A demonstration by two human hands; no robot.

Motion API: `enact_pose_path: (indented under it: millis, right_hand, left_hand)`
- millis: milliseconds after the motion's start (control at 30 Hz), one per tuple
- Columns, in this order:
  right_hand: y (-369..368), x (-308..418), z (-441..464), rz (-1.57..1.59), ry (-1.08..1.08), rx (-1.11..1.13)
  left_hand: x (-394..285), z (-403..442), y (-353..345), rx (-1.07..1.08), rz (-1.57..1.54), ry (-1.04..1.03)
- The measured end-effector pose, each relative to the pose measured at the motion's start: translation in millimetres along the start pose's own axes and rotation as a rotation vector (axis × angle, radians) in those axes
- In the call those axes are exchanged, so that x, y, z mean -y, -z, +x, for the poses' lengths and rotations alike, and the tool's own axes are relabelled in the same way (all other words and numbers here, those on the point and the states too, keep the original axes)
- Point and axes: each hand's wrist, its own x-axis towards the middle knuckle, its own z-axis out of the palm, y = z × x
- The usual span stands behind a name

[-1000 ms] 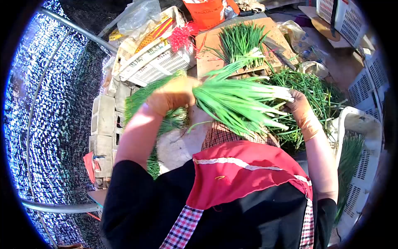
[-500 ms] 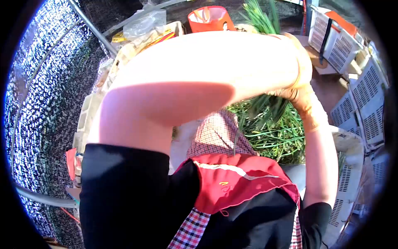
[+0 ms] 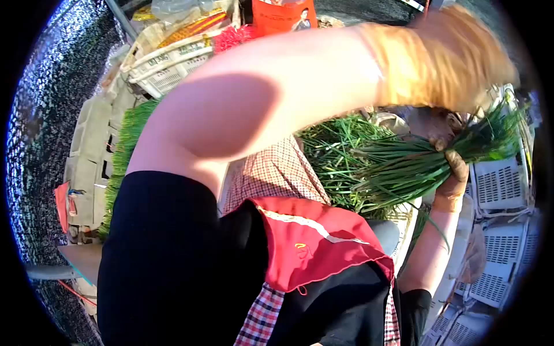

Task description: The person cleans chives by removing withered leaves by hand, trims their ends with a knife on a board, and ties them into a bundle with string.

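My right hand point(image 3: 454, 173), in a tan-orange glove, is closed around a bunch of long green chives point(image 3: 404, 167). The bunch lies sideways, cut ends and leaf tips sticking out on either side of the fist. Above it, my left hand point(image 3: 444, 60) reaches across from the left in a similar glove. Motion smears its fingers, so I cannot tell whether they hold anything. Beneath the bunch, a loose heap of green stalks point(image 3: 334, 153) lies beside my checked-cloth lap point(image 3: 271, 176). My left forearm hides part of the area behind it.
White slatted crates point(image 3: 499, 184) stand stacked along the right. At the upper left is a white basket point(image 3: 167, 72) with packaging, near a red bag point(image 3: 283, 17). More green stalks point(image 3: 124, 155) stand in a row at the left, beside a pale crate point(image 3: 86, 161).
My left hand has swung right and upward, away from the bunch. The bunch in my right hand has tipped from upright to sideways. The view has shifted too.
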Motion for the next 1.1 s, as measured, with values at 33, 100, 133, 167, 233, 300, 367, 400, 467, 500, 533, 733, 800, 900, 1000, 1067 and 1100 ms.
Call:
enact_pose_path:
  millis: [33, 100, 133, 167, 233, 300, 367, 400, 467, 500, 533, 733, 800, 900, 1000, 1067, 1100]
  right_hand:
    - [-6, 7, -3, 0.008, 0.054, 0.034]
    - [12, 10, -11, 0.081, 0.026, -0.091]
    - [13, 15, -13, 0.090, 0.098, -0.068]
    - [16, 20, -16, 0.090, 0.083, -0.093]
    - [8, 30, -19, 0.132, 0.056, -0.048]
    - [0, 36, -20, 0.151, 0.056, -0.033]
    - [2, 40, -20, 0.038, 0.208, -0.037]
    - [-2, 42, -20, 0.030, 0.213, -0.054]
    - [-3, 44, -19, 0.013, 0.223, -0.044]
    - [-3, 45, -19, 0.007, 0.238, -0.034]
    - [-3, 46, -19, 0.003, 0.237, -0.035]
    - [0, 50, -20, -0.006, 0.210, -0.078]
    - [5, 51, -20, -0.006, 0.217, -0.069]
    - [13, 56, -24, 0.029, 0.242, -0.149]
    - [30, 69, -32, 0.011, 0.250, -0.225]
    - [36, 77, -37, -0.016, 0.260, -0.243]
    - [38, 82, -39, -0.037, 0.266, -0.256]
  left_hand:
    - [9, -31, -5, 0.026, -0.026, 0.102]
    - [27, -92, -18, 0.072, -0.070, 0.308]
    - [29, -129, -32, 0.252, -0.290, 0.452]
    - [26, -158, -44, 0.458, -0.389, 0.464]
    - [6, -198, -71, 0.613, -0.519, 0.511]
    - [-12, -201, -88, 0.674, -0.479, 0.482]
    - [-21, -187, -94, 0.742, -0.357, 0.529]
    - [-26, -184, -100, 0.735, -0.234, 0.508]
    - [-32, -179, -103, 0.682, -0.142, 0.488]
    - [-34, -177, -105, 0.664, -0.125, 0.480]
    - [-35, -175, -108, 0.661, -0.128, 0.479]
    - [-37, -183, -113, 0.608, -0.143, 0.492]
    - [-37, -187, -110, 0.624, -0.066, 0.451]
    - [-30, -203, -112, 0.554, 0.042, 0.337]
    - [-24, -217, -110, 0.596, 0.035, 0.334]
    - [-14, -224, -114, 0.796, 0.136, 0.431]
    - [-1, -236, -124, 0.858, 0.139, 0.473]
